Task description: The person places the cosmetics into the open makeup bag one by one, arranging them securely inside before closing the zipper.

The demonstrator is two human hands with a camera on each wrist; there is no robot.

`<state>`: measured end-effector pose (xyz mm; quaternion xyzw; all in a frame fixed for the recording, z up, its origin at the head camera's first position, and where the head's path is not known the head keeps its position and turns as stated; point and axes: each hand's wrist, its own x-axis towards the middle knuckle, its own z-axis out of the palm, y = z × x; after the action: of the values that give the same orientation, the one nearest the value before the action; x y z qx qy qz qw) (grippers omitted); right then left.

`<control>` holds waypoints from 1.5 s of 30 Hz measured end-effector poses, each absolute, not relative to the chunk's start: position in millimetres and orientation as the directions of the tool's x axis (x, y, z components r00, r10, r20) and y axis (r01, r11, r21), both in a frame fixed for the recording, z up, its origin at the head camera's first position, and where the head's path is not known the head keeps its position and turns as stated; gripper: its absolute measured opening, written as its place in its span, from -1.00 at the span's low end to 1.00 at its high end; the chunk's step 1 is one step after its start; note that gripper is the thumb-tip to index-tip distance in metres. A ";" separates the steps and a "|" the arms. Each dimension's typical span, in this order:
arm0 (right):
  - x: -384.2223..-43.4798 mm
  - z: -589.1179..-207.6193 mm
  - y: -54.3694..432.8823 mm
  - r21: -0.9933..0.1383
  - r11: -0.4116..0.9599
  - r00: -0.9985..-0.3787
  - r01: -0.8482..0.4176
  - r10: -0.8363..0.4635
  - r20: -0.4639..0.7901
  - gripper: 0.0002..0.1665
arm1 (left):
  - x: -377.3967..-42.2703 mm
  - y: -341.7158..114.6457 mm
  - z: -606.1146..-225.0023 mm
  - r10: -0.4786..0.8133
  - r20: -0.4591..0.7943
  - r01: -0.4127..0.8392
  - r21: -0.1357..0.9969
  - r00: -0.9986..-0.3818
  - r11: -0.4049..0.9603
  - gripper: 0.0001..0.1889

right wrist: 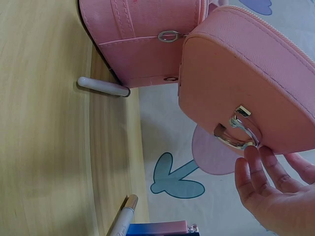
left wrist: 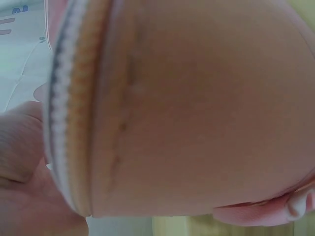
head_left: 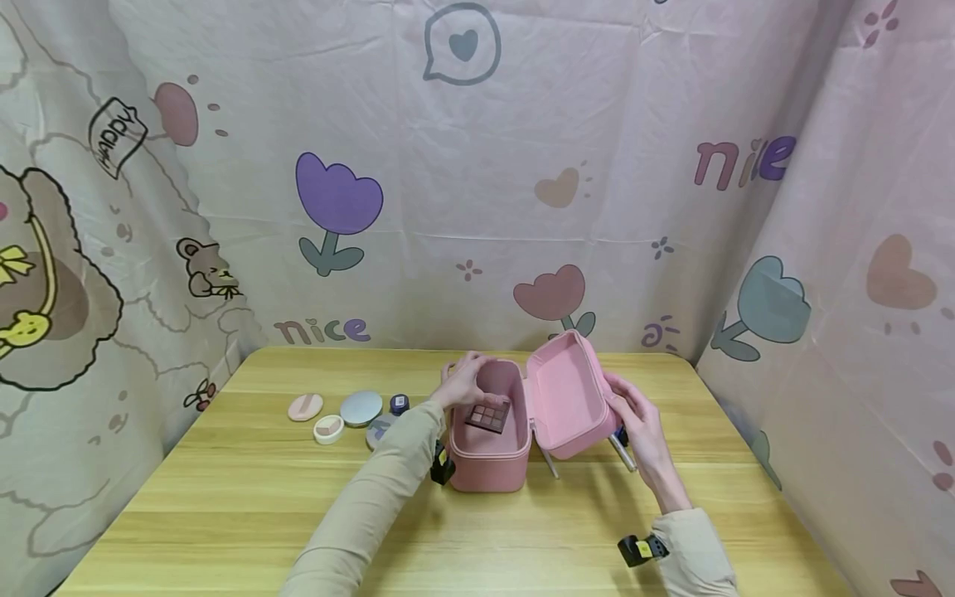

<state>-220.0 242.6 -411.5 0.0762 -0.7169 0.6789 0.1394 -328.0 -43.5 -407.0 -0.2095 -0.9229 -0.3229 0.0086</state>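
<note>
A pink cosmetic case point(head_left: 488, 473) stands unzipped on the table, its lid point(head_left: 570, 398) swung out to the right. Inside it lies a tilted eyeshadow palette point(head_left: 487, 417), colour pans facing up. My left hand point(head_left: 466, 381) reaches over the left rim, thumb at the palette's far edge; whether it grips the palette is hidden. The left wrist view is mostly filled by the case's side wall point(left wrist: 206, 108) and zipper point(left wrist: 74, 98). My right hand point(right wrist: 275, 189) holds the lid by its outer edge, fingertips beside the metal-fitted handle point(right wrist: 241, 135).
Left of the case lie a powder puff point(head_left: 305, 407), a small round compact point(head_left: 328, 429), a silvery round case point(head_left: 361, 408) and a dark-blue lidded jar point(head_left: 399, 404). A white pen-like tube point(right wrist: 103, 87) and a gold-capped tube point(right wrist: 124, 216) lie on the right.
</note>
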 end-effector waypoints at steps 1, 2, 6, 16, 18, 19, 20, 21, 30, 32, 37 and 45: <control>-220.1 -411.3 242.6 -0.952 0.064 -0.949 -0.300 0.080 0.304 -0.45 | -327.9 -43.8 -406.9 0.380 0.153 0.392 0.596 -0.912 0.701 -0.18; -220.2 -411.3 242.7 -0.951 0.063 -0.949 -0.301 0.081 0.306 -0.45 | -327.8 -44.2 -407.0 0.381 0.155 0.393 0.602 -0.912 0.695 -0.18; -220.5 -411.1 242.9 -0.950 0.061 -0.947 -0.307 0.083 0.311 -0.45 | -327.7 -46.9 -407.6 0.387 0.174 0.405 0.624 -0.906 0.668 -0.17; -219.6 -411.9 242.7 -0.952 0.072 -0.949 -0.297 0.086 0.303 -0.44 | -329.6 -67.4 -419.7 0.339 0.191 0.345 0.802 -0.921 0.488 -0.23; -219.6 -412.0 242.7 -0.952 0.072 -0.950 -0.296 0.086 0.302 -0.44 | -331.4 -73.7 -421.8 0.321 0.210 0.345 0.823 -0.923 0.451 -0.24; -219.6 -412.1 242.7 -0.953 0.070 -0.950 -0.296 0.086 0.301 -0.44 | -332.0 -77.1 -422.6 0.313 0.219 0.345 0.830 -0.924 0.438 -0.23; -219.7 -412.1 242.6 -0.953 0.068 -0.950 -0.296 0.086 0.301 -0.44 | -332.2 -80.6 -422.9 0.306 0.228 0.347 0.835 -0.924 0.427 -0.23; -219.7 -412.1 242.6 -0.953 0.067 -0.950 -0.296 0.086 0.301 -0.44 | -332.7 -84.4 -423.5 0.301 0.236 0.351 0.836 -0.924 0.422 -0.23; -219.3 -412.5 242.1 -0.952 0.060 -0.948 -0.302 0.085 0.306 -0.44 | -334.5 -126.1 -427.0 0.222 0.218 0.303 0.814 -0.950 0.496 -0.17; -219.2 -412.5 242.0 -0.951 0.058 -0.948 -0.303 0.083 0.307 -0.44 | -333.3 -136.5 -428.3 0.210 0.210 0.291 0.807 -0.955 0.514 -0.18; -219.0 -413.0 242.4 -0.951 0.051 -0.948 -0.305 0.078 0.308 -0.44 | -328.7 -162.6 -432.8 0.160 0.181 0.239 0.808 -0.970 0.539 -0.16; -219.0 -413.4 242.8 -0.950 0.058 -0.947 -0.306 0.080 0.310 -0.44 | -324.4 -208.3 -446.1 0.055 0.146 0.150 0.783 -0.988 0.604 -0.09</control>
<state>-219.0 242.8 -413.4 0.0792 -0.7135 0.6817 0.1414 -324.4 -208.3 -446.1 -0.0573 -0.8938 -0.4415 0.0536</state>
